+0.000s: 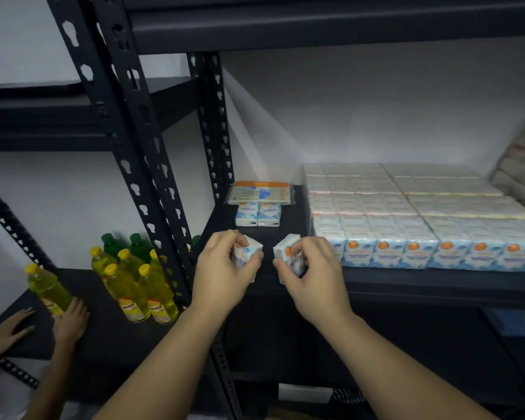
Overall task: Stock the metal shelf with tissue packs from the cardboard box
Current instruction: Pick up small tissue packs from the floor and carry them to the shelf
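Black metal shelf [406, 283], half stocked: tight rows of tissue packs [406, 225] on the right, two loose ones [257, 214] at the back left. Left hand [222, 274] curled round one pack [246, 251], right hand [312, 277] pinching another [287, 247], both at the front edge. Placing step, probably. Next: set both upright in the gap, flush beside the rows. No cardboard box in view.

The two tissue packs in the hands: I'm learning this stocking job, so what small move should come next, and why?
Probably set both packs down in the bare gap on the metal shelf. The left hand and right hand each grip one small pack over it, before the two standing packs, left of the stocked rows.
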Demonstrator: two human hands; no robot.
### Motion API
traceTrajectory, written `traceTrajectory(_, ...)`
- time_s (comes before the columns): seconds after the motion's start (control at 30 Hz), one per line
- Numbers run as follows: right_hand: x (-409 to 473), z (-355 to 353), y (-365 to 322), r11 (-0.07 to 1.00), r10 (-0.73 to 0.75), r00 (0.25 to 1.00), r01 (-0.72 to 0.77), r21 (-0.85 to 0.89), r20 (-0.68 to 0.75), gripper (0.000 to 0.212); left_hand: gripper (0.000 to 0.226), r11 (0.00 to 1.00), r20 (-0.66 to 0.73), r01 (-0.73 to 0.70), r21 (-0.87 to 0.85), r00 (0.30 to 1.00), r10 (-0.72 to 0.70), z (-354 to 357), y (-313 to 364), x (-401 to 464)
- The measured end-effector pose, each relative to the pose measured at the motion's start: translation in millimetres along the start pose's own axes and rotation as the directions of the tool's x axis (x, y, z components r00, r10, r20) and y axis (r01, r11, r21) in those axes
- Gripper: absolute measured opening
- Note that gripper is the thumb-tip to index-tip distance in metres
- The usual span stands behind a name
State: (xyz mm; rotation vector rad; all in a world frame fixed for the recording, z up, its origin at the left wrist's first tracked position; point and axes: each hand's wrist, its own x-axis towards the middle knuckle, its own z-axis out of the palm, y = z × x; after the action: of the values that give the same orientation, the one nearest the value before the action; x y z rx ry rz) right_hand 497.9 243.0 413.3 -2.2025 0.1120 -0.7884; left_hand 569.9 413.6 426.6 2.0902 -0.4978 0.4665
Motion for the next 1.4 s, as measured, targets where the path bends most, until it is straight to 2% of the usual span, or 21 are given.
traceTrajectory(0.33, 12, 39, 6, 0.984, 0.023, 0.999, -0.027, -0.174, -0.026, 0.024, 0.028, 0.992, 0.042, 0.108, 0.073, 0.993, -0.111, 14, -26, 9)
traceTrajectory(0.47, 10, 46, 14, 0.983, 0.053, 0.999, -0.052, -0.175, -0.001, 0.023, 0.022, 0.986, 0.085, 0.101, 0.133, 0.990, -0.112, 13, -36, 7)
traceTrajectory(0.67, 9, 43, 14, 0.976, 0.135, 0.987, -0.118, -0.185, 0.085, 0.046, 0.033, 0.996, 0.141, 0.068, 0.060, 0.987, -0.076, 8, -45, 1)
traceTrajectory(0.8, 13, 46, 13, 0.980, 0.101, 0.994, -0.092, -0.174, 0.042, 0.039, 0.048, 0.997, 0.184, 0.061, 0.048, 0.980, -0.069, 4, -46, 1)
traceTrajectory(0.9, 17, 48, 11, 0.979, 0.105, 0.993, -0.094, -0.181, 0.051, 0.044, 0.042, 0.996, 0.183, 0.056, 0.064, 0.981, -0.067, 4, -46, 4)
traceTrajectory(1.03, 25, 47, 13, 0.976, 0.115, 0.983, -0.084, -0.200, 0.146, 0.054, 0.037, 0.992, 0.185, 0.070, 0.104, 0.979, -0.088, 7, -46, 10)
traceTrajectory(1.4, 55, 55, 18, 0.975, 0.107, 0.972, -0.062, -0.213, 0.208, 0.048, 0.048, 0.982, 0.208, 0.096, 0.163, 0.970, -0.129, 19, -42, 39)
